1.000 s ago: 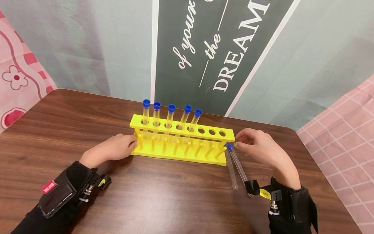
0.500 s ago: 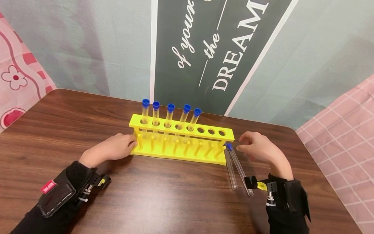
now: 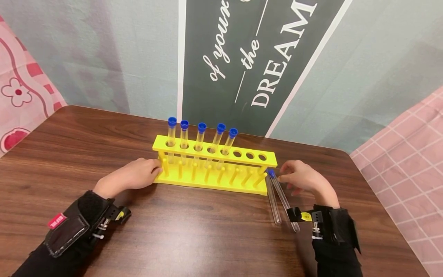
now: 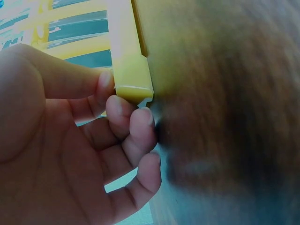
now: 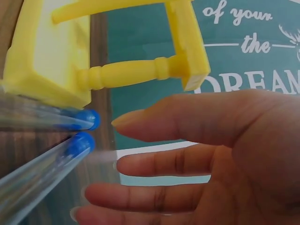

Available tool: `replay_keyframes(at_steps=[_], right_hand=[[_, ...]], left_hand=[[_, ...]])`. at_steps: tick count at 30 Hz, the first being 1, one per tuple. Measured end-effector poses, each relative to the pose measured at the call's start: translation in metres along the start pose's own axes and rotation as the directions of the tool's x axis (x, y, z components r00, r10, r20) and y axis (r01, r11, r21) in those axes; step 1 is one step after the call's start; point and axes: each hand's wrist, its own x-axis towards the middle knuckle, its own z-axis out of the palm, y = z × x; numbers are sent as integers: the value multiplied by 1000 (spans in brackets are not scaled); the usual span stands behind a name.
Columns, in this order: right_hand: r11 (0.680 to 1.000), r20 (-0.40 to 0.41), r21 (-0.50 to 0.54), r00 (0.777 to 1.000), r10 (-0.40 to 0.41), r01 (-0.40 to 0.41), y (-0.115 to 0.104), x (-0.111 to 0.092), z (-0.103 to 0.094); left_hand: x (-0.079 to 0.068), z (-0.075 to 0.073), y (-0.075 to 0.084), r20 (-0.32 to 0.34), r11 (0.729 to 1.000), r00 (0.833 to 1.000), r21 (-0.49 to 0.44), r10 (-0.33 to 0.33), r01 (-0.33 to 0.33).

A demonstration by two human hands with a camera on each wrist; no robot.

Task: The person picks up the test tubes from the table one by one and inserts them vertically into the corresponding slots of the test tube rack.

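In the head view a yellow test tube rack [image 3: 214, 186] stands on the table. Several clear test tubes with blue caps [image 3: 202, 127] lean in its holes, from the left end to past the middle. My left hand [image 3: 138, 173] pinches the left end of the rack's base [image 4: 133, 75] between thumb and fingers. Beyond the right end, two more test tubes lie side by side, the outer tube [image 3: 283, 200] and the inner tube [image 3: 274, 207], caps toward the rack. My right hand [image 3: 304, 179] hovers by those caps [image 5: 80, 143], thumb and fingers apart, holding nothing.
The brown wooden table [image 3: 173, 238] reaches up to a grey-green backdrop [image 3: 149, 57] with white lettering on a dark panel. Pink patterned cloth [image 3: 20, 92] hangs at the left, and pink tiled cloth [image 3: 408, 161] at the right.
My right hand has drawn back a little from the rack's right end and come down toward the lying tubes' caps. The left hand and the rack stay as they were.
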Motion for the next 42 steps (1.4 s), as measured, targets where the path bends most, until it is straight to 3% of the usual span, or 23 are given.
replay_keyframes(at_steps=[13,29,42], right_hand=[[997,28,51,998,60,-61,6,12,11],[992,28,30,992,125,-126,9,22,17],[994,26,48,995,99,-100,11,20,20]], left_hand=[[1,0,0,0,1000,1000,-5,8,-8],[0,0,0,-2,1000,1000,2,7,-7],[1,1,-1,-7,1000,1000,7,18,-18]])
